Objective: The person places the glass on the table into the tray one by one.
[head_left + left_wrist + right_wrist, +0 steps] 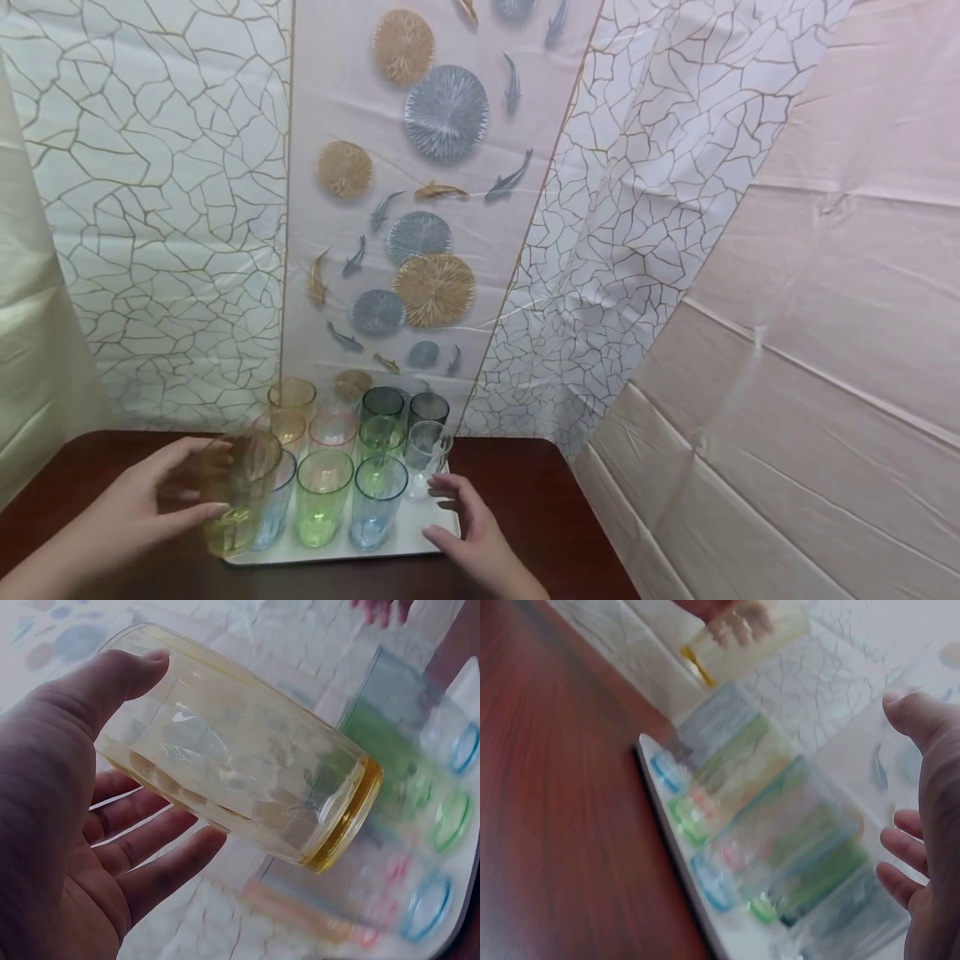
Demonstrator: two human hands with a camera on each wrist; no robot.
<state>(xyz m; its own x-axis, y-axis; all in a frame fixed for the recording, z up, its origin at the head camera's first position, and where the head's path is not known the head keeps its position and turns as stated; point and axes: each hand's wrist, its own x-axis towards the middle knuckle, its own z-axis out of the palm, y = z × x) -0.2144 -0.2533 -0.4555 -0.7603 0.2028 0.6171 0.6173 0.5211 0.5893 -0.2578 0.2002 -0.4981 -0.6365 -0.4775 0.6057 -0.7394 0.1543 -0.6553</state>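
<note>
My left hand point(138, 504) grips a yellow drinking glass point(243, 487) around its side, over the left front of a white tray point(416, 543). In the left wrist view this glass point(232, 754) has a thick amber base, with my thumb on one side and the fingers on the other. My right hand point(483, 529) holds nothing; its fingers are spread beside the tray's right edge, near a clear glass point(429, 446). Along the tray's front stand a green glass point(324, 500), a blue glass point(378, 504) and another blue glass point(277, 504), partly behind the yellow one.
Behind them on the tray are an amber glass point(291, 404), a pink-rimmed glass point(333, 429), a second green glass point(381, 435) and two dark glasses, one a dark green glass point(383, 402). The tray rests on a dark red-brown table point(517, 483), with patterned cloth point(187, 250) hanging behind.
</note>
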